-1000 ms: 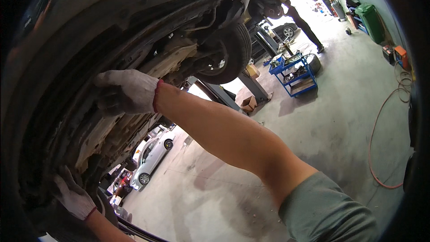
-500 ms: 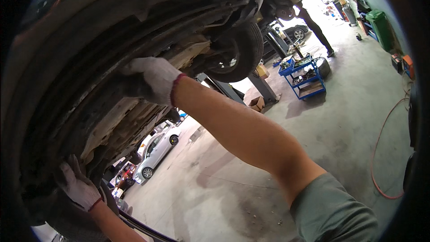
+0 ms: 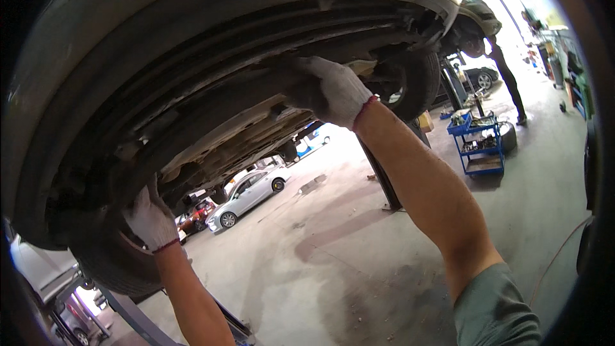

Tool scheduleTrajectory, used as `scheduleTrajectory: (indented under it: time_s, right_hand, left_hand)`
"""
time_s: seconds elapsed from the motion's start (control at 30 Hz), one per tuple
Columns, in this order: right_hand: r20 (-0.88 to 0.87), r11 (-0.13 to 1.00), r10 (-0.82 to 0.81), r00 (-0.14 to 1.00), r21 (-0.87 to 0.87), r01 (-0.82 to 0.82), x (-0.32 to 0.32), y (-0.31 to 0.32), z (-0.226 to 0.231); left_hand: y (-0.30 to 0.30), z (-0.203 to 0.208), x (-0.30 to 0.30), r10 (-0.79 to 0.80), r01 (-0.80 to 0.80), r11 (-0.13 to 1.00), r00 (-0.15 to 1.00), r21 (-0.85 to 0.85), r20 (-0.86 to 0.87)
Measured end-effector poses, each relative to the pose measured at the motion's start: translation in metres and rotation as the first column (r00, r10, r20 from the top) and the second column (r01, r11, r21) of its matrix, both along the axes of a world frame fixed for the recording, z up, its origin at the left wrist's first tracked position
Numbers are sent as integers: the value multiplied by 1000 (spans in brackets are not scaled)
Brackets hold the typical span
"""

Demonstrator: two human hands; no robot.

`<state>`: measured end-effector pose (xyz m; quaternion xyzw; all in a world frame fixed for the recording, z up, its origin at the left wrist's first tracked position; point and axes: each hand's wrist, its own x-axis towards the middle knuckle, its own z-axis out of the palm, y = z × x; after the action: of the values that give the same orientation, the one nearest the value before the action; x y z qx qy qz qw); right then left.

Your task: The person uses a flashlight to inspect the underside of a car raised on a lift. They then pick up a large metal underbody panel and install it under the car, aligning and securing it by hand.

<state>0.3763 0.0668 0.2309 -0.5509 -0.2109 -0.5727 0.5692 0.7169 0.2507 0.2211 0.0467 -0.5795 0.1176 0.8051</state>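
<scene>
Above me is the underside of a raised car, with a dark panel along its front end. My right hand, in a whitish work glove with a red cuff, reaches up to this panel, fingers stretched to the left and the palm in shadow. Lower and further left, my left hand, gloved alike, points upward against the panel's dark edge near a tyre. Its fingers look extended, their tips partly lost in shade. No tool shows in either hand. Beyond the panel runs the lighter, dirty underbody.
Lift posts stand beyond the car. On the right are a blue tool trolley, a person in dark clothes and another raised car. A silver car is parked across the concrete floor. A hose lies at right.
The view has turned, so the car and surroundings sit further right or lower. Both hands stay up at the underside; the left forearm shows more.
</scene>
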Motion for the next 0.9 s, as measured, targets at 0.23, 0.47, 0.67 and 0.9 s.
scheduleTrajectory:
  time_s: [0.23,0.47,0.67,0.9]
  right_hand:
    - [133,807,-445,886,-370,461,10,-64,2]
    - [-66,930,-302,951,-242,278,-1,-38,-1]
    - [35,833,-486,873,-284,475,2,-57,5]
    - [24,736,-614,789,-344,583,-17,-35,14]
  left_hand:
    - [-5,10,12,-134,134,991,991,31,3]
    - [-28,22,-33,-233,237,965,971,116,-44]
    - [-50,36,-72,-374,365,913,927,184,16]
    - [-60,41,-88,-431,427,889,902,166,-15]
